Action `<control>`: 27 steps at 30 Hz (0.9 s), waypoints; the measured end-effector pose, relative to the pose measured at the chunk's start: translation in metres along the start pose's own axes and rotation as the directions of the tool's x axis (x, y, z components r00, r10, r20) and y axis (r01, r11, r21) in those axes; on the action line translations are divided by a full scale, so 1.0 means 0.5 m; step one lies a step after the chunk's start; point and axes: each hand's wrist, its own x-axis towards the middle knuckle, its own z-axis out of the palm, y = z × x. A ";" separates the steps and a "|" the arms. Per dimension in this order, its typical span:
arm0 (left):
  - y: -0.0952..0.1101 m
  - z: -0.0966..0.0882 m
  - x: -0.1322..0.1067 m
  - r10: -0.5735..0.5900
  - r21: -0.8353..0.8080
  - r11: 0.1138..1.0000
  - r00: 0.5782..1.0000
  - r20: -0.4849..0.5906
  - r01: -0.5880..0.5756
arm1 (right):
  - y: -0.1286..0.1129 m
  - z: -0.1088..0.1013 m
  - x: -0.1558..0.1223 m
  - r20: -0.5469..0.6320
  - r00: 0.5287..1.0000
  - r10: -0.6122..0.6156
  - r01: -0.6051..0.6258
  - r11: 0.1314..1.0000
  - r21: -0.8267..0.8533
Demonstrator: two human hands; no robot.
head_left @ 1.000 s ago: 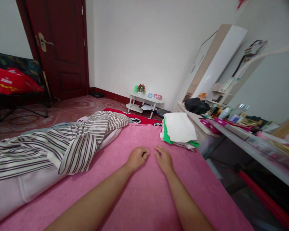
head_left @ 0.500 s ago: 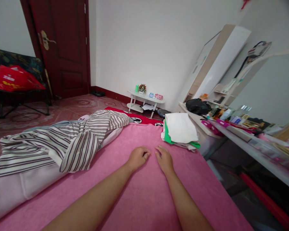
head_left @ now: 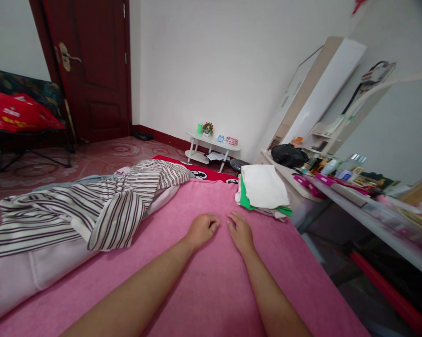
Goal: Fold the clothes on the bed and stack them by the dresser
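Observation:
Both my hands rest side by side on the pink bedcover [head_left: 211,290], almost touching. My left hand [head_left: 201,229] has its fingers curled under against the cloth, with nothing visible in them. My right hand [head_left: 239,231] lies flat with its fingers stretched forward. A stack of folded clothes [head_left: 262,189], white on top with a green layer below, sits just beyond my right hand at the bed's right edge. A crumpled striped garment [head_left: 102,206] lies to the left of my left hand, over a pale pink cloth [head_left: 21,276].
A cluttered desk [head_left: 340,189] with a black bag [head_left: 288,155] runs along the right. A small white table [head_left: 213,146] stands by the far wall. A dark red door [head_left: 91,70] and a chair holding a red bag [head_left: 18,114] are at the left.
My hands have stayed where they were on the pink cover. The view has shifted very slightly.

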 end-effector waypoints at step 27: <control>0.001 0.000 -0.001 -0.006 -0.008 1.000 1.000 0.012 0.006 | 0.013 0.008 0.001 -0.008 1.000 -0.005 0.005 0.999 0.032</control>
